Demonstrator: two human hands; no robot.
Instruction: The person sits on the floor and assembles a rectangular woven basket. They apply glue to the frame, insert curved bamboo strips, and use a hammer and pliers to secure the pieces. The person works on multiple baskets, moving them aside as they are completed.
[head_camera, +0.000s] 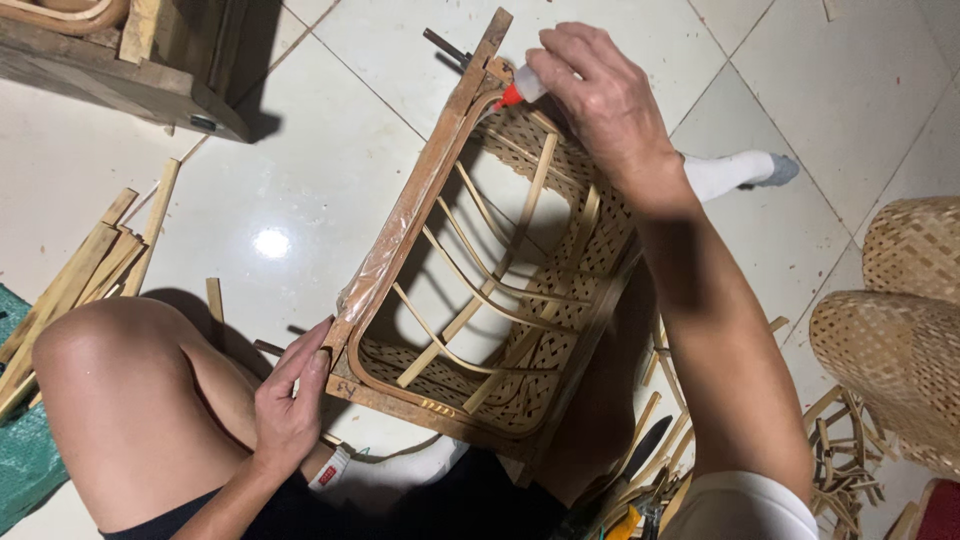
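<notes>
A rectangular woven bamboo basket with a wooden rim frame (420, 190) stands tilted on the white tile floor between my legs, its open side facing me. My left hand (290, 400) grips the near left corner of the frame. Up at the far corner, my right hand (600, 95) holds a small white glue bottle with a red nozzle (522, 90), the tip touching the frame's corner joint. Thin bamboo ribs cross the inside of the basket. Clear plastic wrap covers the left rail.
Loose bamboo strips (90, 270) lie at the left beside a green mat (25, 460). A wooden block (130, 70) sits at the top left. Finished woven baskets (900, 340) stand at the right, with bamboo scraps and tools (640, 470) near my right knee.
</notes>
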